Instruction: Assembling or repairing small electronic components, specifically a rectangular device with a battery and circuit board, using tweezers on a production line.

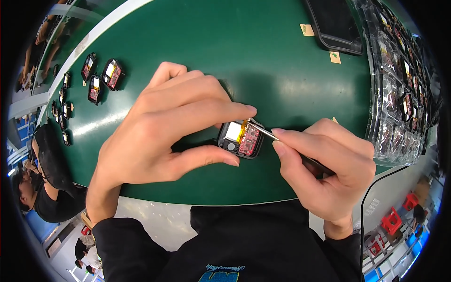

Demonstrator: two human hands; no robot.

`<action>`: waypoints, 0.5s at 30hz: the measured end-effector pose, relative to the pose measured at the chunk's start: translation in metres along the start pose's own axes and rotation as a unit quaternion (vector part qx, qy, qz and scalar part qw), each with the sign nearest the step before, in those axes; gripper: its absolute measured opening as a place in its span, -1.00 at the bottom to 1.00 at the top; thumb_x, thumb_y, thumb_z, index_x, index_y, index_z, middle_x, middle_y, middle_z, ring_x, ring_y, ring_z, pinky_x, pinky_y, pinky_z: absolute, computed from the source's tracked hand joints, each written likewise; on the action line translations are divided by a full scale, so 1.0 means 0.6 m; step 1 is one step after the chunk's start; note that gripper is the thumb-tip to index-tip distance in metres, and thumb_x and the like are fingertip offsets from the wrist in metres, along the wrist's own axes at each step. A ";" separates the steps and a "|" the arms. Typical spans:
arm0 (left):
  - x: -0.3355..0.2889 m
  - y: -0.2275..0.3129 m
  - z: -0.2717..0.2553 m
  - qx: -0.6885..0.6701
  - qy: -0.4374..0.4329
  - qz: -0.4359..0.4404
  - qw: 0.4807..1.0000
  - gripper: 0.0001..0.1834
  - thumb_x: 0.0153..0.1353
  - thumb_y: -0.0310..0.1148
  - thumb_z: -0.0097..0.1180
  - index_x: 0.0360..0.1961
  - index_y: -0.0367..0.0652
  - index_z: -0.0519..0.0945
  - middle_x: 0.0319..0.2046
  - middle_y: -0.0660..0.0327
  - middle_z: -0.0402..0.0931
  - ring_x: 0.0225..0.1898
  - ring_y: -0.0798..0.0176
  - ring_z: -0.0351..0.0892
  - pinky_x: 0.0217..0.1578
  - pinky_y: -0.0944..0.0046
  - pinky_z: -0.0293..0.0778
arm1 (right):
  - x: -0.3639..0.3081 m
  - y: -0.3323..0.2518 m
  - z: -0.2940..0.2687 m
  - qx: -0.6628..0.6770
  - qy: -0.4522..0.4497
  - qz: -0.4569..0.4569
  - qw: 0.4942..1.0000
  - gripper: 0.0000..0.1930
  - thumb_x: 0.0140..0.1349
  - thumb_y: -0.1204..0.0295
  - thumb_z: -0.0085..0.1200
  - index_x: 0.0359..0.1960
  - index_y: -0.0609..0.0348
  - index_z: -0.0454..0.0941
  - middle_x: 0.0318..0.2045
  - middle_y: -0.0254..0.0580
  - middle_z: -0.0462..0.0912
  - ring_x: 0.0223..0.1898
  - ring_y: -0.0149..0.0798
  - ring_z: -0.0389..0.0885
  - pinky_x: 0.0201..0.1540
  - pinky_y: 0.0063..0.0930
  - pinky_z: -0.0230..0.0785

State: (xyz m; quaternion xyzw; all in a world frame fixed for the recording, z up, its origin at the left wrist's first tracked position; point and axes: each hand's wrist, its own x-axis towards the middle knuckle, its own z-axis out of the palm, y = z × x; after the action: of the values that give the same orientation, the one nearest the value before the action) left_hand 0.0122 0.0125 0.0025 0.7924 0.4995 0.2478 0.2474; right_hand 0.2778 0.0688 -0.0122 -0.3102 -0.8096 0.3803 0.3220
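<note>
A small black device casing [240,155] lies open on the green table. Inside it are a red circuit board [250,142], a silvery-white battery cell [233,131] with yellow tape, and a round grey disc. My left hand [157,124] grips the casing, thumb at its near side and index finger along its far edge. Pinched in my right hand [329,164] is a slim metal tool like a pair of tweezers [265,130]. Its tip reaches the casing's far edge, by the left index fingertip; what it touches there is too small to make out.
More open devices [95,88] sit on the table [188,33] at the far left, with several others near its rim. A black tray-like object [336,23] lies at the far right. Clear plastic trays [394,94] of devices stand along the right. A co-worker [54,197] is at the left.
</note>
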 end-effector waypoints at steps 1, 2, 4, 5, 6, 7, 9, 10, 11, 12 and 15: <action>0.000 -0.002 -0.001 -0.002 -0.001 -0.002 1.000 -0.32 -0.03 0.02 0.62 0.04 -0.22 0.85 -0.31 0.24 0.70 -0.29 0.17 0.57 -0.05 0.12 0.28 | 0.000 0.000 0.001 -0.003 0.002 0.001 1.000 -0.75 0.07 0.75 0.43 -0.18 0.35 0.88 -0.55 -0.30 0.65 -0.63 -0.57 0.37 -0.56 -0.58 0.05; -0.001 -0.003 -0.001 0.005 -0.004 0.001 1.000 -0.31 -0.04 0.04 0.62 0.04 -0.23 0.85 -0.31 0.24 0.70 -0.29 0.17 0.57 -0.05 0.12 0.28 | 0.000 0.000 0.001 -0.002 0.001 0.003 1.000 -0.75 0.07 0.75 0.43 -0.18 0.35 0.88 -0.55 -0.30 0.65 -0.63 -0.57 0.37 -0.56 -0.58 0.05; -0.001 -0.003 -0.002 0.012 -0.007 0.006 1.000 -0.30 -0.05 0.05 0.62 0.04 -0.23 0.85 -0.31 0.23 0.70 -0.29 0.17 0.57 -0.05 0.12 0.28 | 0.001 -0.001 -0.001 0.006 -0.006 0.015 1.000 -0.75 0.07 0.75 0.43 -0.18 0.35 0.88 -0.54 -0.29 0.65 -0.63 -0.57 0.37 -0.56 -0.58 0.06; 0.000 -0.002 -0.003 0.012 -0.005 0.005 1.000 -0.29 -0.06 0.05 0.63 0.04 -0.23 0.85 -0.32 0.23 0.71 -0.31 0.18 0.56 -0.06 0.13 0.29 | 0.000 -0.001 -0.002 0.005 -0.005 0.015 1.000 -0.75 0.07 0.75 0.43 -0.18 0.35 0.88 -0.54 -0.29 0.65 -0.63 -0.57 0.37 -0.56 -0.58 0.06; 0.000 -0.001 -0.005 0.014 -0.004 0.004 1.000 -0.29 -0.08 0.06 0.64 0.03 -0.22 0.85 -0.33 0.23 0.71 -0.33 0.18 0.55 -0.07 0.14 0.30 | -0.001 0.000 -0.001 0.003 0.002 0.003 1.000 -0.73 0.05 0.76 0.44 -0.17 0.35 0.87 -0.55 -0.28 0.64 -0.63 -0.57 0.37 -0.56 -0.58 0.06; 0.001 0.003 -0.006 0.014 -0.004 0.004 1.000 -0.29 -0.08 0.06 0.64 0.03 -0.22 0.85 -0.33 0.23 0.71 -0.33 0.18 0.55 -0.07 0.14 0.30 | -0.003 0.001 -0.001 0.002 0.010 -0.010 1.000 -0.72 0.04 0.76 0.44 -0.16 0.35 0.87 -0.55 -0.28 0.63 -0.63 -0.56 0.37 -0.56 -0.57 0.06; 0.001 0.012 -0.008 0.000 0.001 -0.044 0.999 -0.29 -0.10 0.06 0.66 0.01 -0.22 0.85 -0.33 0.23 0.73 -0.36 0.19 0.57 -0.09 0.17 0.33 | -0.004 0.003 -0.003 -0.006 0.020 -0.023 1.000 -0.70 0.01 0.76 0.45 -0.16 0.35 0.87 -0.54 -0.29 0.63 -0.63 -0.55 0.37 -0.56 -0.57 0.06; 0.001 0.010 -0.007 -0.001 0.001 -0.044 0.999 -0.29 -0.10 0.06 0.66 0.01 -0.22 0.85 -0.33 0.23 0.73 -0.36 0.19 0.57 -0.09 0.17 0.33 | -0.005 0.004 -0.002 -0.014 0.029 -0.035 0.999 -0.67 -0.01 0.76 0.46 -0.15 0.34 0.88 -0.53 -0.30 0.63 -0.63 -0.54 0.36 -0.56 -0.56 0.05; 0.002 0.005 -0.007 0.005 0.003 -0.029 1.000 -0.30 -0.10 0.06 0.67 0.00 -0.22 0.84 -0.33 0.22 0.74 -0.36 0.19 0.59 -0.10 0.17 0.35 | -0.006 0.004 -0.002 -0.014 0.028 -0.035 0.999 -0.67 -0.01 0.76 0.46 -0.15 0.34 0.88 -0.53 -0.30 0.63 -0.63 -0.54 0.36 -0.56 -0.56 0.05; 0.002 0.002 -0.006 0.010 0.006 -0.014 1.000 -0.30 -0.10 0.05 0.67 -0.02 -0.22 0.84 -0.33 0.22 0.75 -0.37 0.20 0.61 -0.11 0.17 0.36 | -0.007 0.003 0.000 -0.023 0.030 -0.042 0.998 -0.65 -0.04 0.76 0.47 -0.14 0.34 0.88 -0.52 -0.30 0.63 -0.63 -0.52 0.37 -0.56 -0.55 0.07; 0.001 0.002 -0.004 0.014 0.012 -0.005 1.000 -0.30 -0.11 0.06 0.67 -0.03 -0.22 0.84 -0.32 0.21 0.77 -0.33 0.19 0.65 -0.11 0.16 0.37 | -0.009 0.011 0.008 -0.031 0.041 -0.067 0.996 -0.63 -0.06 0.77 0.48 -0.13 0.33 0.88 -0.49 -0.29 0.63 -0.61 -0.48 0.40 -0.54 -0.54 0.12</action>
State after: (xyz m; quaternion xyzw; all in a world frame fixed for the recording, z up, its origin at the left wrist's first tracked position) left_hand 0.0115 0.0131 0.0050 0.7900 0.5104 0.2490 0.2311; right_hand 0.2792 0.0661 -0.0213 -0.2802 -0.8264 0.3192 0.3697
